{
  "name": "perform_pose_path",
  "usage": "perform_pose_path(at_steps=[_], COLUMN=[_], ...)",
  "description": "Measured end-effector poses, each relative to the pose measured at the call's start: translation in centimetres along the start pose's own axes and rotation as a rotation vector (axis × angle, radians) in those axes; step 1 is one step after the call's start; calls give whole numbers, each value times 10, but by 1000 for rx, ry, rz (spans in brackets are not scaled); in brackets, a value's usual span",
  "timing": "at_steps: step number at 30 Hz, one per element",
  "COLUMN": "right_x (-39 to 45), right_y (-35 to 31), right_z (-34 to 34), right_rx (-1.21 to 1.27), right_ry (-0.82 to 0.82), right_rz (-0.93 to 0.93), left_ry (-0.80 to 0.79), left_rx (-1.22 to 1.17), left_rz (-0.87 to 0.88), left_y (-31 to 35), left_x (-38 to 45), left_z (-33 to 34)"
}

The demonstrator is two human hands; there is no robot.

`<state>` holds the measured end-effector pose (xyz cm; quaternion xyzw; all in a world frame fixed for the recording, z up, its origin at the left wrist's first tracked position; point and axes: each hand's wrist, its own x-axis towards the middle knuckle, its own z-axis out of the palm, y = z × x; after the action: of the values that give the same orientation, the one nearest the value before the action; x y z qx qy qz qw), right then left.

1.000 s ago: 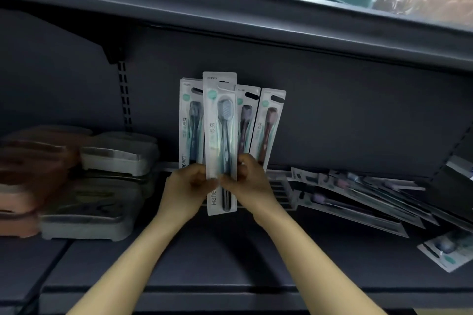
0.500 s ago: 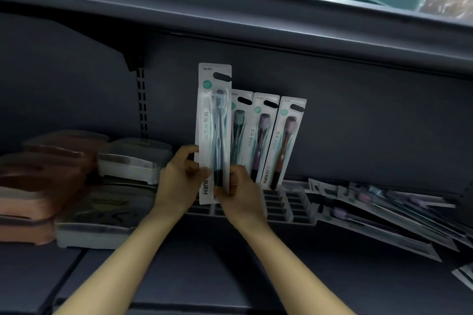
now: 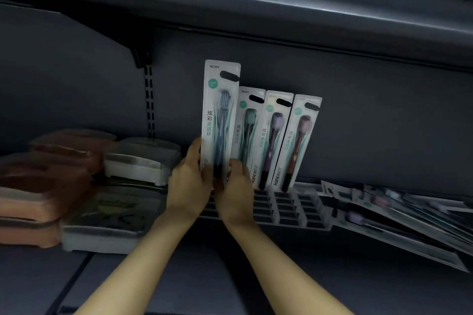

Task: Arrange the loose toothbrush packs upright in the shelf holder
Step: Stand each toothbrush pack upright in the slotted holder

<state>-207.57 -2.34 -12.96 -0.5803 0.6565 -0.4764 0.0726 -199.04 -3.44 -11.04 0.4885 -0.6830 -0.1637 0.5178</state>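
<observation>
Both hands (image 3: 213, 184) now hold the blue toothbrush pack (image 3: 220, 120) upright, fingers pinching it, left of the slotted holder's (image 3: 289, 208) three seated packs (image 3: 276, 140); insertion pending.

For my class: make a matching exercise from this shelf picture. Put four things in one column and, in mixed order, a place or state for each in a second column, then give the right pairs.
Things
1. blue toothbrush pack
2. brown toothbrush pack
3. loose packs
4. soap boxes

Places or states
A. lying flat, right of the holder
B. stacked at the left of the shelf
C. held by the left hand and the right hand
D. standing in the holder, rightmost

Pairs: 1-C, 2-D, 3-A, 4-B
</observation>
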Motion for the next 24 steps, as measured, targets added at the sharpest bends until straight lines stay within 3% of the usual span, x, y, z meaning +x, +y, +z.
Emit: perform_pose_path(at_steps=[13, 24], right_x=[12, 17], right_y=[14, 18], right_z=[12, 16], right_rx=[42, -19], right_ry=[-8, -32], right_rz=[115, 80], left_ry=[-205, -270], left_rx=[102, 77], left_rz=[18, -49], left_y=[-22, -31], left_x=[11, 15], left_z=[3, 7])
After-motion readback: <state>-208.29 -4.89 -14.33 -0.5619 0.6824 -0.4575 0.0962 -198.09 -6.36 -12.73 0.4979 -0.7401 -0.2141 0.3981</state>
